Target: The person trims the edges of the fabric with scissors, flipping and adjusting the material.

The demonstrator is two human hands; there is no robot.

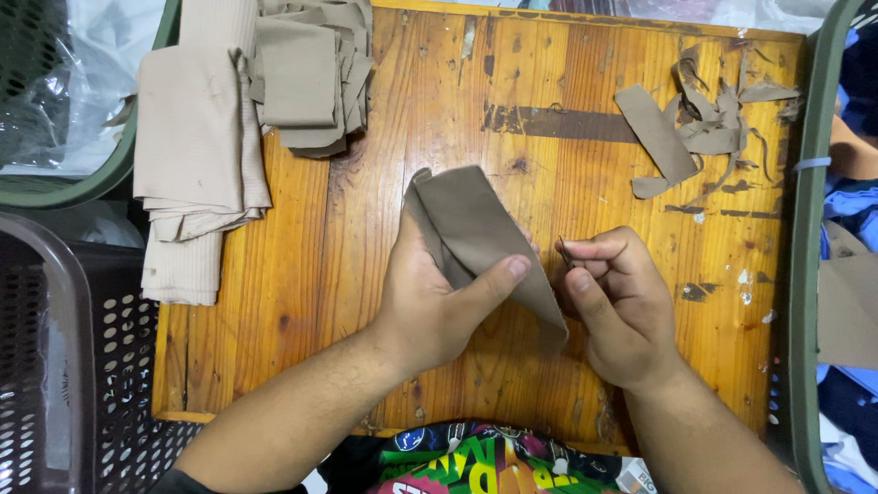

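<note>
A person's two bare hands work over a worn wooden table (512, 110), seen from above; the left hand (437, 297) grips a folded piece of tan fabric (476, 229), thumb pressed across its front face and fingers hidden behind it, so the cloth stands up from the palm in a rough triangle with its upper corner pointing toward the far side of the table. The fabric's lower edge runs down to the right, ending just beside the right hand (622, 306); that hand is curled nearly closed, thumb and forefinger pinched on a small dark metal tool (566, 252), of which only a thin tip shows, too little to tell its kind; the tip sits near the fabric's right edge, and whether it touches the cloth cannot be told. The held piece sits at the middle of the table, above the near edge.

At the table's far left lies a stack of folded beige cloth (197, 155), overhanging the edge; beside it, touching, is a pile of smaller tan cut pieces (311, 73). At the far right corner lies a tangle of tan fabric scraps and strips (700, 128), well apart from the hands. A dark perforated plastic basket (64, 366) stands off the table's left side, with a green bin (101, 178) holding clear plastic behind it; a green bin rim (805, 274) runs along the right, with blue cloth (855, 210) inside. A brightly printed garment (476, 462) shows at the bottom edge.
</note>
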